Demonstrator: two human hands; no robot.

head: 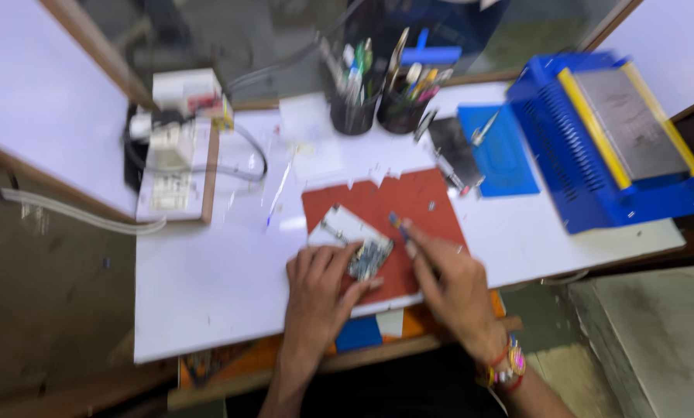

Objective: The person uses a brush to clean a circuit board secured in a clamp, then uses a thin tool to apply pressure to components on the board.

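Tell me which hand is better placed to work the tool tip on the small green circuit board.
Probably the right hand: it holds the thin blue-tipped tool beside the small green circuit board, while the left hand steadies that board.

A white desk (207, 286) carries a red mat (409, 209), a blue mat (510, 159), 2 pen cups (355, 116) (both dark) and a blue machine (602, 147).

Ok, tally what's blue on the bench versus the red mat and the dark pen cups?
Blue (machine, mat, tool tip in right hand): 3
Red mat: 1
Pen cups: 2
Total: 6
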